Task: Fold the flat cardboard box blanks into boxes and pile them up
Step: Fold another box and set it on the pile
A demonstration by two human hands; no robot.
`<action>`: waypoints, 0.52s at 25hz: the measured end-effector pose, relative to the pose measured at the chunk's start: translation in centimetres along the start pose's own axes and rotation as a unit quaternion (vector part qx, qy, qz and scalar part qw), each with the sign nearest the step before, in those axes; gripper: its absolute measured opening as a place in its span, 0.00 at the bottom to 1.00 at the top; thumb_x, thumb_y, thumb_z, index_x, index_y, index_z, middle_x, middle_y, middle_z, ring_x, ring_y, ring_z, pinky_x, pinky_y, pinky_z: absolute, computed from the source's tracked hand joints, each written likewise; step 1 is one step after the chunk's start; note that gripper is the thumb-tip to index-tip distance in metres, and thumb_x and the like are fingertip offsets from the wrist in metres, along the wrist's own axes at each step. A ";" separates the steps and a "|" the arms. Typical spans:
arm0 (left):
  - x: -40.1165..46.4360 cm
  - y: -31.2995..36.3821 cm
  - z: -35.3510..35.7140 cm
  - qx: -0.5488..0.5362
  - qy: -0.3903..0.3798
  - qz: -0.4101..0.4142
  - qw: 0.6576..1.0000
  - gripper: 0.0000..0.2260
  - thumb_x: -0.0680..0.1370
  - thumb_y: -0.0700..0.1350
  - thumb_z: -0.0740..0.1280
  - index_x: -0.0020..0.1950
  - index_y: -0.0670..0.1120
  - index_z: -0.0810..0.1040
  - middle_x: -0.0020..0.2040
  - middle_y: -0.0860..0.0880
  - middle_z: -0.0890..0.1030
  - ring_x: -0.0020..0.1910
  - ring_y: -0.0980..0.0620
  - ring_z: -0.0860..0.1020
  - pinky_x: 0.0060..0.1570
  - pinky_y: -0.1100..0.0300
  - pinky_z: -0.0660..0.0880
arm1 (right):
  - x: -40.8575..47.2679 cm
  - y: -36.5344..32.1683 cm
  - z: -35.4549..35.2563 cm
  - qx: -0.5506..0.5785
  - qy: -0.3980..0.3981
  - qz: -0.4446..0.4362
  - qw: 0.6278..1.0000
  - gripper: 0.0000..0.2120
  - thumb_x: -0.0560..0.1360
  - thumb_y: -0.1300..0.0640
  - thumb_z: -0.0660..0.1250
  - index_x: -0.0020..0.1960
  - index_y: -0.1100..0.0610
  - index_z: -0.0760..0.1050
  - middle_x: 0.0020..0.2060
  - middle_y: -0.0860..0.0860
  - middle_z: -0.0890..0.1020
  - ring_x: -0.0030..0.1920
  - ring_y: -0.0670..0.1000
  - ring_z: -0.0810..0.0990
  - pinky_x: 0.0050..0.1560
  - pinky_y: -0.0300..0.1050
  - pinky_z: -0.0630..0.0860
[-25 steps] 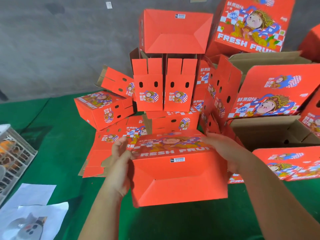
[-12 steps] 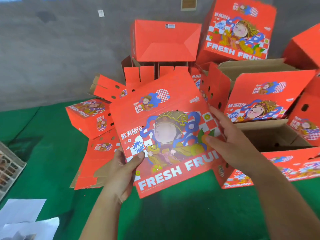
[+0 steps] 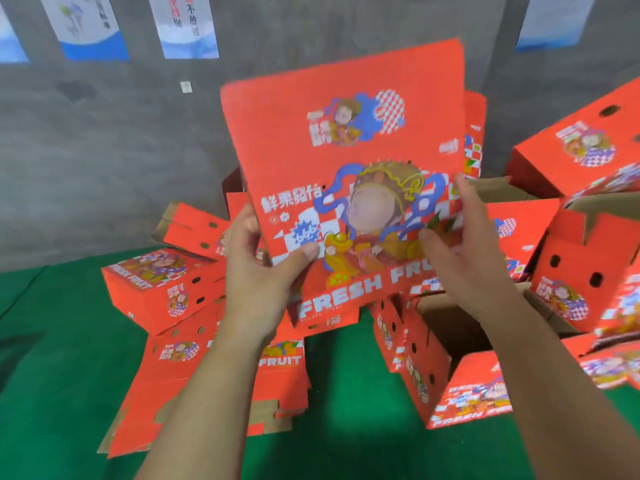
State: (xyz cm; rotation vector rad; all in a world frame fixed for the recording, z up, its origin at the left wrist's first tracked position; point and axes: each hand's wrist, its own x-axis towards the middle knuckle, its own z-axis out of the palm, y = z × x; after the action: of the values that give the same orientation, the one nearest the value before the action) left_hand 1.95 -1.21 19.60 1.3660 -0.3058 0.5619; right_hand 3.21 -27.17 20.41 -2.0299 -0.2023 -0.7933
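I hold a folded red "FRESH FRUIT" box (image 3: pixel 346 140) up at chest height, its printed face toward me and tilted back. My left hand (image 3: pixel 263 268) grips its lower left edge, thumb across the print. My right hand (image 3: pixel 467 244) grips the lower right edge, fingers spread over the front. A stack of flat red box blanks (image 3: pixel 207 393) lies on the green surface below my left forearm. Folded red boxes (image 3: pixel 162 285) are heaped behind, partly hidden by the held box.
An open-topped red box (image 3: pixel 446 341) with a brown inside stands below my right arm. More red boxes (image 3: pixel 581 147) pile up at the right. A grey wall (image 3: pixel 104 150) with hanging posters stands behind. Green cloth (image 3: pixel 52 375) covers the work surface.
The box has swung from bottom-facing-me to printed face toward me, and both hands have lifted it higher. The view has tilted upward.
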 end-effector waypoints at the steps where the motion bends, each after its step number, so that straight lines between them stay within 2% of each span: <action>1: 1.1 0.8 1.2 0.048 0.010 0.030 0.998 0.25 0.68 0.37 0.81 0.61 0.55 0.79 0.69 0.37 0.74 0.70 0.40 0.75 0.66 0.39 0.75 | 1.0 -0.7 -0.3 -0.054 0.015 -0.033 0.998 0.38 0.78 0.55 0.68 0.83 0.54 0.57 0.81 0.58 0.62 0.82 0.56 0.58 0.80 0.60 0.57; 3: 2.7 2.0 4.8 0.113 0.058 0.088 0.988 0.26 0.67 0.38 0.82 0.63 0.44 0.77 0.72 0.39 0.67 0.75 0.47 0.68 0.75 0.47 0.68 | 3.0 -2.0 -0.6 -0.100 0.029 -0.065 0.992 0.37 0.76 0.50 0.64 0.83 0.55 0.58 0.81 0.58 0.60 0.83 0.55 0.56 0.81 0.54 0.55; 5: 2.9 3.0 9.1 0.120 0.095 0.139 0.978 0.25 0.68 0.38 0.81 0.60 0.40 0.75 0.70 0.40 0.64 0.71 0.56 0.65 0.75 0.61 0.62 | 4.7 -3.2 -0.4 -0.054 0.031 -0.073 0.995 0.35 0.75 0.51 0.62 0.79 0.63 0.61 0.75 0.57 0.65 0.77 0.53 0.62 0.81 0.58 0.57; 6: 2.6 3.4 11.1 0.118 0.095 0.159 0.976 0.23 0.69 0.38 0.81 0.59 0.41 0.75 0.70 0.42 0.63 0.71 0.58 0.63 0.75 0.62 0.62 | 5.4 -3.6 -0.3 -0.019 0.035 -0.074 0.996 0.35 0.72 0.51 0.62 0.76 0.65 0.61 0.71 0.55 0.64 0.73 0.52 0.62 0.80 0.62 0.56; 7: 2.4 3.5 12.6 0.118 0.083 0.178 0.973 0.22 0.70 0.39 0.80 0.60 0.41 0.74 0.70 0.44 0.61 0.72 0.56 0.62 0.75 0.57 0.64 | 6.1 -3.5 -0.4 0.008 0.038 -0.064 0.997 0.37 0.70 0.51 0.63 0.76 0.62 0.58 0.72 0.56 0.62 0.74 0.52 0.59 0.81 0.62 0.54; 8: 2.7 3.2 13.8 0.132 0.062 0.189 0.971 0.23 0.72 0.41 0.78 0.62 0.41 0.73 0.72 0.44 0.59 0.74 0.52 0.62 0.75 0.51 0.65 | 6.7 -3.3 -0.7 0.014 0.047 -0.040 0.998 0.45 0.70 0.52 0.65 0.81 0.61 0.50 0.78 0.59 0.56 0.79 0.52 0.53 0.82 0.57 0.48; 9: 3.7 2.8 14.4 0.173 0.018 0.191 0.966 0.24 0.74 0.41 0.76 0.67 0.41 0.72 0.74 0.44 0.59 0.75 0.47 0.63 0.76 0.49 0.65 | 7.5 -2.7 -1.1 -0.001 0.055 -0.014 0.998 0.50 0.71 0.52 0.67 0.83 0.62 0.42 0.82 0.59 0.48 0.82 0.51 0.44 0.82 0.50 0.42; 10: 5.3 2.4 14.9 0.238 -0.053 0.183 0.953 0.25 0.76 0.42 0.74 0.71 0.40 0.70 0.76 0.43 0.59 0.75 0.46 0.65 0.76 0.52 0.64 | 8.5 -1.6 -1.8 -0.027 0.071 0.024 0.997 0.53 0.73 0.52 0.69 0.83 0.62 0.37 0.83 0.58 0.43 0.82 0.50 0.39 0.80 0.43 0.39; 11: 7.0 2.2 15.3 0.299 -0.146 0.140 0.933 0.25 0.78 0.42 0.71 0.74 0.42 0.70 0.77 0.43 0.64 0.72 0.47 0.69 0.74 0.55 0.66 | 9.4 -0.5 -2.6 -0.041 0.076 0.073 0.994 0.52 0.75 0.53 0.71 0.83 0.63 0.37 0.83 0.59 0.44 0.83 0.52 0.41 0.79 0.41 0.40; 12: 8.2 2.2 15.9 0.320 -0.240 0.071 0.914 0.22 0.80 0.41 0.69 0.73 0.44 0.72 0.73 0.43 0.72 0.66 0.47 0.75 0.69 0.56 0.71 | 10.2 0.7 -3.3 -0.041 0.075 0.134 0.987 0.50 0.77 0.55 0.71 0.83 0.63 0.38 0.83 0.60 0.50 0.83 0.55 0.49 0.79 0.43 0.47; 13: 9.0 2.3 16.5 0.296 -0.308 0.008 0.904 0.16 0.80 0.39 0.68 0.68 0.46 0.76 0.64 0.43 0.80 0.58 0.48 0.79 0.62 0.56 0.76 | 10.7 1.6 -3.8 -0.028 0.068 0.191 0.979 0.46 0.78 0.57 0.71 0.83 0.62 0.44 0.78 0.59 0.62 0.78 0.56 0.62 0.77 0.46 0.59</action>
State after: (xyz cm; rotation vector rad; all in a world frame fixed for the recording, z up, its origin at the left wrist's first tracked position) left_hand 10.01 -15.22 29.34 2.1287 -0.6966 0.2166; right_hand 10.50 -32.86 27.12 -1.9735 0.2835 -0.6941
